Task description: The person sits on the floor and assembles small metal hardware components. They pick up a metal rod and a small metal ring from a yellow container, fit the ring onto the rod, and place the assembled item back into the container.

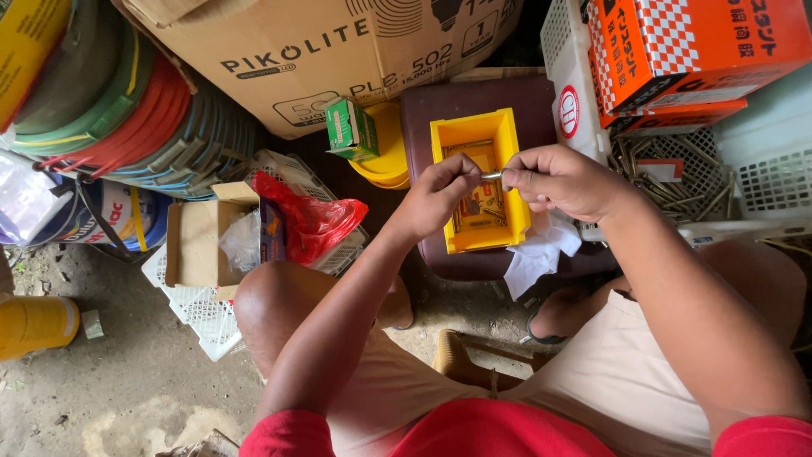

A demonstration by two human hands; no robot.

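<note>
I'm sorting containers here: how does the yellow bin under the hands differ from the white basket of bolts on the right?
The yellow bin has solid walls; the white basket has lattice walls. The bin holds a flat packet; the basket holds a loose pile of metal bolts. The bin sits on a maroon stool, right below the hands; the basket lies off to the right. Both are open-topped plastic.

Large cardboard carton (338,51) at 12 o'clock. Orange checkered boxes (694,46) at 2 o'clock. Hose coils (135,110) at 10 o'clock. Red plastic bag (309,220) in white basket (199,313), near 9 o'clock. Small green box (351,129) near center top.
</note>
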